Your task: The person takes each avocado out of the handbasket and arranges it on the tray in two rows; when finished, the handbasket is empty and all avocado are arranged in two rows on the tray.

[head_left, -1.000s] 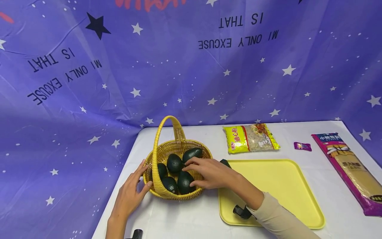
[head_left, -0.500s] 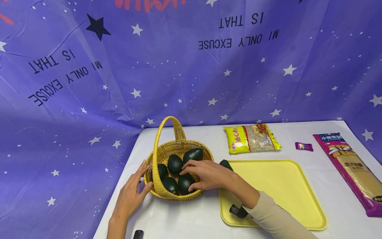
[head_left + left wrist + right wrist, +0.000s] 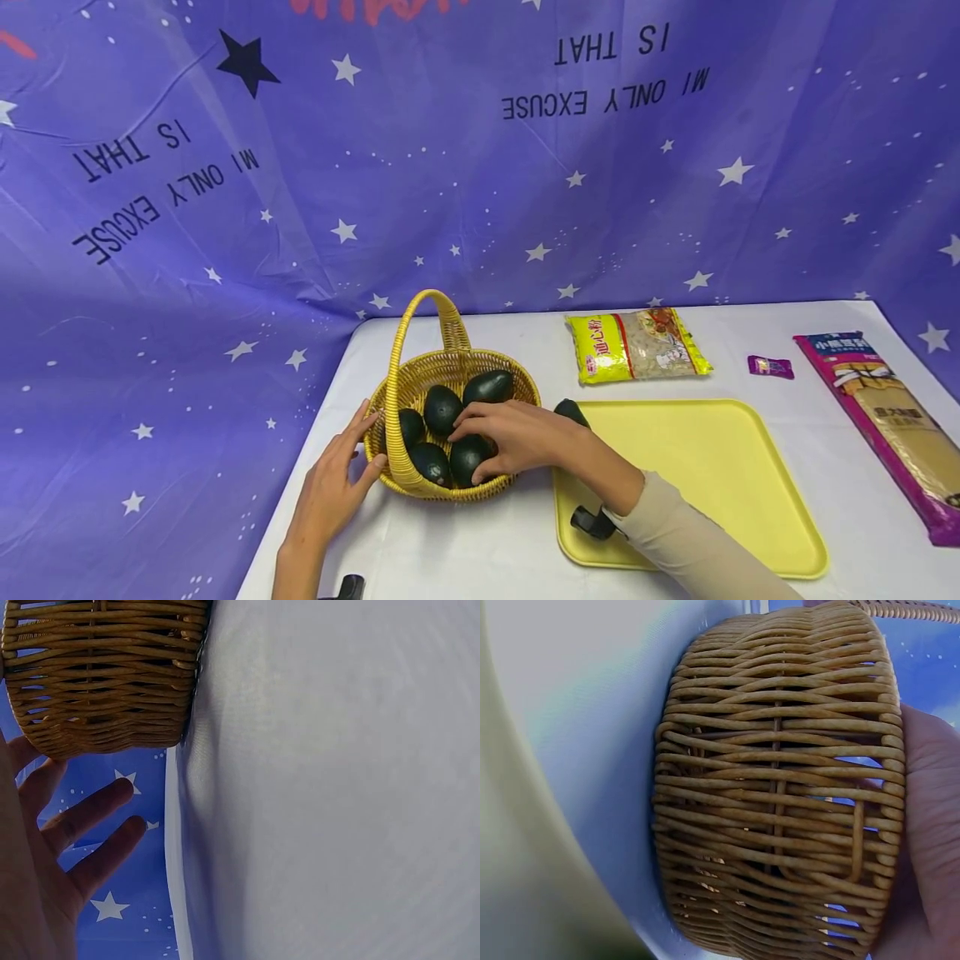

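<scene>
Sleeve of beige cloth nearest, slanting over the near-left part of a yellow tray. Left hand at the left side of a yellow wicker basket, fingers loosely spread and uncurled, thumb and fingertips at the rim; in the left wrist view, two fingers stretched out clear of the weave. Right hand over the basket's right rim, fingers curled round the near-right avocado inside, thumb on its near side; grip hidden behind the wicker in the right wrist view. Close about it in the basket, near-left avocado, left avocado, middle avocado and far-right avocado, all dark green. Handle arching upright over the basket's left part. Dark green object at the tray's far-left corner, partly hidden behind the right arm. Farther back on the white tabletop, long magenta-edged packet at the right, small purple wrapper, then yellow-ended bag. Farthest, purple backdrop with stars and upside-down lettering.
</scene>
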`<state>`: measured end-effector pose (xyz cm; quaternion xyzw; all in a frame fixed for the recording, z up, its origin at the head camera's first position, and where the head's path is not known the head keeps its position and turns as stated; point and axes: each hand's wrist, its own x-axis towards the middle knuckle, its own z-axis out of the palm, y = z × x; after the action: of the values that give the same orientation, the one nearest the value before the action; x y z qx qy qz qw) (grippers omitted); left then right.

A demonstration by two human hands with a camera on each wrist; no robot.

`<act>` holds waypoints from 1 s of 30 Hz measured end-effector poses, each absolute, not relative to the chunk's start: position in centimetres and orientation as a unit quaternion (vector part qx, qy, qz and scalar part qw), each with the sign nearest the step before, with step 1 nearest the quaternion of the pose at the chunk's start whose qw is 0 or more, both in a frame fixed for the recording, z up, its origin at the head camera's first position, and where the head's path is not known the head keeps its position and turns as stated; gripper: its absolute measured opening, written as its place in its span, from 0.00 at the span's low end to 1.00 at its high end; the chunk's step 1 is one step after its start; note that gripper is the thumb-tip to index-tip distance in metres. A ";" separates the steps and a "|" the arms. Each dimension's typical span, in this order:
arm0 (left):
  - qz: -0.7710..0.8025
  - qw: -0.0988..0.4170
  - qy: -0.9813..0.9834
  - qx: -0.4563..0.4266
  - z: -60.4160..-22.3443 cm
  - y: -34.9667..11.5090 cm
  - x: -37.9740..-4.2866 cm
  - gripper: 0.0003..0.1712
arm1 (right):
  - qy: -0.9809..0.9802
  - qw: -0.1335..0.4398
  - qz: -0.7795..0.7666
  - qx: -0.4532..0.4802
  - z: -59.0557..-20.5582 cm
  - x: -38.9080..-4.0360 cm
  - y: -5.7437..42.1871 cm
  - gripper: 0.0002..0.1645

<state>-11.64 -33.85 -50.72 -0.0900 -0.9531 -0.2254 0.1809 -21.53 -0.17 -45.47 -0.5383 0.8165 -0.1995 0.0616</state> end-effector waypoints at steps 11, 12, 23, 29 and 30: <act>-0.232 0.185 -0.950 -0.094 -50.8 -33.7 -12.0 0.37 | 0.820 0.082 -0.188 -0.534 -45.3 -22.0 -0.6 0.36; -0.232 0.186 -0.950 -0.093 -50.8 -33.7 -12.0 0.37 | 0.820 0.084 -0.187 -0.534 -45.3 -22.0 -0.7 0.36; -0.232 0.181 -0.952 -0.088 -50.9 -33.8 -11.6 0.37 | 0.827 0.121 -0.177 -0.519 -45.4 -21.7 -1.1 0.37; -0.231 0.184 -0.951 -0.088 -50.9 -33.9 -11.7 0.38 | 0.828 0.122 -0.184 -0.516 -45.3 -21.7 -1.1 0.37; -0.231 0.184 -0.951 -0.087 -51.0 -33.9 -11.7 0.38 | 0.829 0.121 -0.184 -0.514 -45.3 -21.7 -1.1 0.37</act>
<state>-11.66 -33.95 -50.95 -0.0873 -0.9515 -0.2312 0.1835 -21.67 -1.11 -45.30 -0.5144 0.8287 -0.1844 0.1212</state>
